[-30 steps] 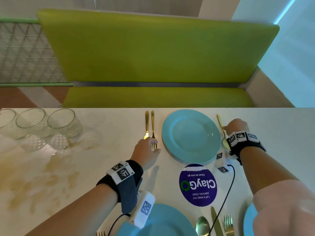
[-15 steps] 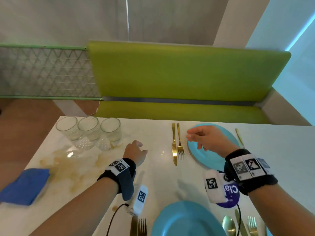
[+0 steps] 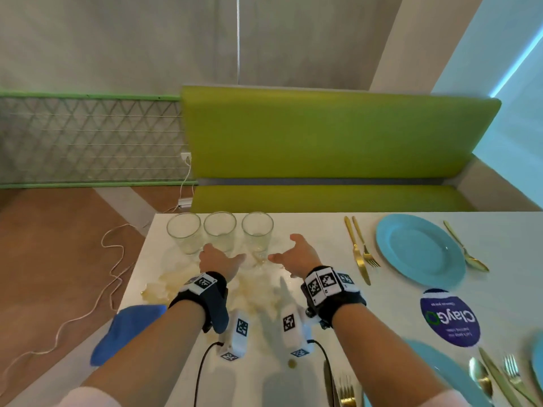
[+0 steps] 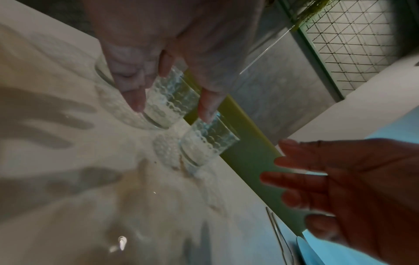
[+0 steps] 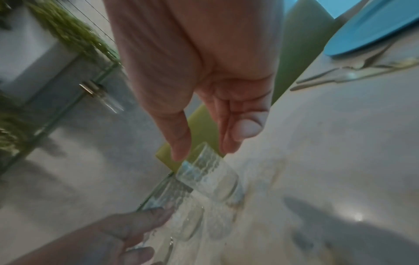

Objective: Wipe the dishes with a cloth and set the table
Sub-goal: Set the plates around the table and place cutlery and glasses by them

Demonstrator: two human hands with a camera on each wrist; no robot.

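Observation:
Three clear textured glasses stand in a row at the table's far left edge: left glass (image 3: 184, 233), middle glass (image 3: 219, 230), right glass (image 3: 257, 233). My left hand (image 3: 224, 254) is spread open just in front of the middle glass (image 4: 167, 104), with thumb and finger on either side of it; whether they touch it I cannot tell. My right hand (image 3: 283, 248) is open beside the right glass (image 5: 208, 175) and holds nothing. A blue cloth (image 3: 126, 330) lies at the near left table edge, under my left forearm.
A yellowish spill (image 3: 176, 280) stains the table in front of the glasses. To the right lie a blue plate (image 3: 420, 251) with a gold knife (image 3: 357, 254), fork (image 3: 365, 248) and spoon (image 3: 465, 248), and a purple sticker (image 3: 449, 317). A green bench (image 3: 323, 133) stands behind.
Both hands left the cutlery beside the far blue plate and swung left to the glasses. The view has turned left with them.

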